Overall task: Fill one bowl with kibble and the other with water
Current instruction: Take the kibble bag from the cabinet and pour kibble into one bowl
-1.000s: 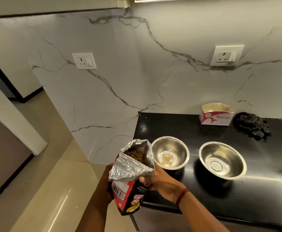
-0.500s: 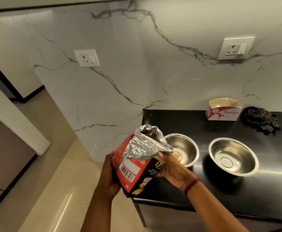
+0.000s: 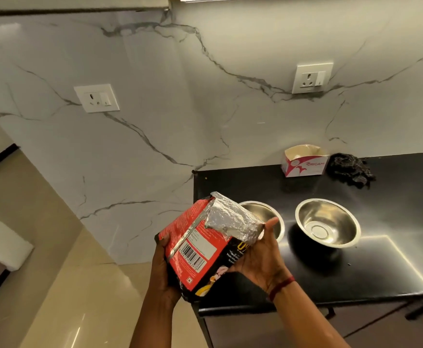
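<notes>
1. Head view: hands at work at a kitchen counter. A person holds a red-and-black kibble bag (image 3: 200,249) in the air at the left end of a black counter (image 3: 381,259), the bag tilted over to the right with its barcode side up.
2. Head view, the grip: the left hand (image 3: 161,277) clasps the bag's lower left edge, fingers curled round it. The right hand (image 3: 260,257), a red thread (image 3: 282,287) at its wrist, grasps the bag's black side from beneath, thumb raised beside the folded-out foil mouth (image 3: 233,219).
3. Head view, the bowls: two steel bowls stand side by side on the counter, apart from each other. The foil mouth points at the left bowl (image 3: 265,212) and covers much of it, so what it holds cannot be told. The right bowl (image 3: 327,223) shows its bare, shining bottom.
4. Head view, the surroundings: a red-and-white tissue box (image 3: 304,163) and a crumpled dark cloth (image 3: 351,169) lie at the back of the counter against a veined marble wall (image 3: 180,109), which carries two white sockets (image 3: 97,98).
</notes>
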